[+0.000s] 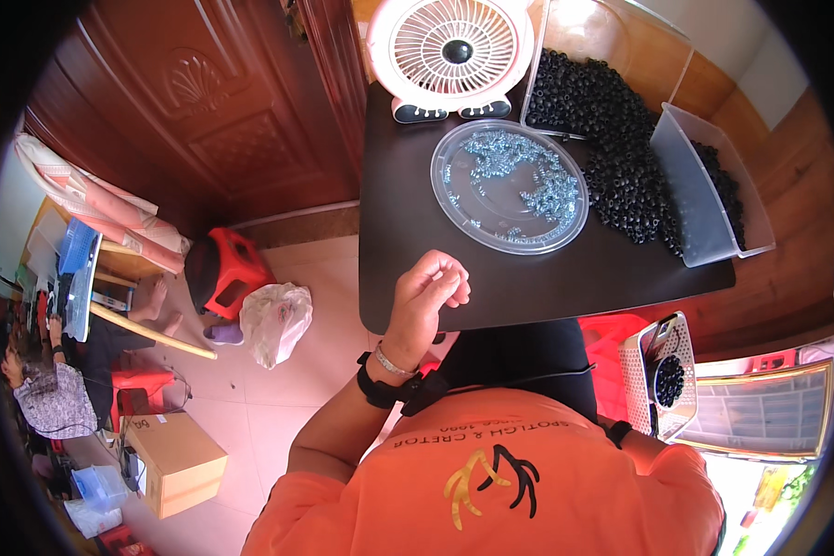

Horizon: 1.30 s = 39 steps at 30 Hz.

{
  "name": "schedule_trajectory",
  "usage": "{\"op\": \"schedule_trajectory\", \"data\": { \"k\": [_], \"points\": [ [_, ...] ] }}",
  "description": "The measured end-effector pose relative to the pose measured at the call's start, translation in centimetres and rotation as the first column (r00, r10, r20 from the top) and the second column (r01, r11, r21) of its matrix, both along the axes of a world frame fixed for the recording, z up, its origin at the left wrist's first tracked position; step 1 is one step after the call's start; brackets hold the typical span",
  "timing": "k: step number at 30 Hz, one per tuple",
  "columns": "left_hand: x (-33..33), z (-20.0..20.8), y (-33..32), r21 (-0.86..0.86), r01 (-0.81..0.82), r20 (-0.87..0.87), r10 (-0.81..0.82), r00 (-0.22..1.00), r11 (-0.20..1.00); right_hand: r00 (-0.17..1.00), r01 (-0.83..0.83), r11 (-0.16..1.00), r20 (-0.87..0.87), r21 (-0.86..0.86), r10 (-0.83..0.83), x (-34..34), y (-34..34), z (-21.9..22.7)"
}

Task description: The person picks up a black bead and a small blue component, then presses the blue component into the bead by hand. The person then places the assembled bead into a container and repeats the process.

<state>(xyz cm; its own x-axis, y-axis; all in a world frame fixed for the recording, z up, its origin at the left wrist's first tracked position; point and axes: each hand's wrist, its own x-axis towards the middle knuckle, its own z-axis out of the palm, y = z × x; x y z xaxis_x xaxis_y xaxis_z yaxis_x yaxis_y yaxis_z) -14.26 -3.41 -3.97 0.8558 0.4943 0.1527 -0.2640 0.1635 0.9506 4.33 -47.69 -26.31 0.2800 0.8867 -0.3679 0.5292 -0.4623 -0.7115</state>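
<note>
My left hand [428,289] is raised at the front edge of the dark table [398,213], its fingers curled in and the thumb against them. Whatever lies inside those fingers, if anything, is hidden. Just beyond it sits a round clear plastic lid [477,208] holding many small shiny bluish pieces [551,190], too small to name. My right hand is out of sight; only its wrist with a black band [618,431] shows beside the orange shirt. A large heap of small black ring-shaped pieces [621,176] spreads over the table right of the lid.
A clear bin [686,79] lies tipped at the back, beside a pink-and-white fan [456,51]. A translucent tub [700,199] stands at the right edge. Lower right hangs a white basket [635,380]. Leftward are a plastic bag [276,322], a carton [171,459] and another seated person [56,398].
</note>
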Motion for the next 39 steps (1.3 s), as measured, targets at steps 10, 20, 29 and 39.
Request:
{"op": "schedule_trajectory", "data": {
  "k": [10, 20, 29, 39],
  "points": [
    [0.0, 0.0, 0.1, -0.036, -0.008, 0.014, 0.008, 1.0, 0.999, 0.999, -0.022, 0.999, -0.036, -0.036, 0.02, -0.4, -1.4, 0.3],
    [-0.2, 0.1, 0.0, -0.014, 0.018, 0.004, -0.018, 1.0, 1.0, 0.997, -0.049, 0.996, -0.063, -0.076, 0.045, -0.2, -2.1, 1.2],
    [-0.2, -0.2, 0.1, -0.039, 0.054, 0.031, -0.053, 0.998, 0.998, 0.992, -0.081, 0.991, -0.107, -0.107, 0.069, -0.5, -1.7, 1.3],
    [-0.4, 0.0, 0.2, -0.059, 0.076, 0.044, -0.073, 0.996, 0.995, 0.982, -0.116, 0.98, -0.166, -0.161, 0.089, -0.7, -2.0, 1.8]
  ]
}}
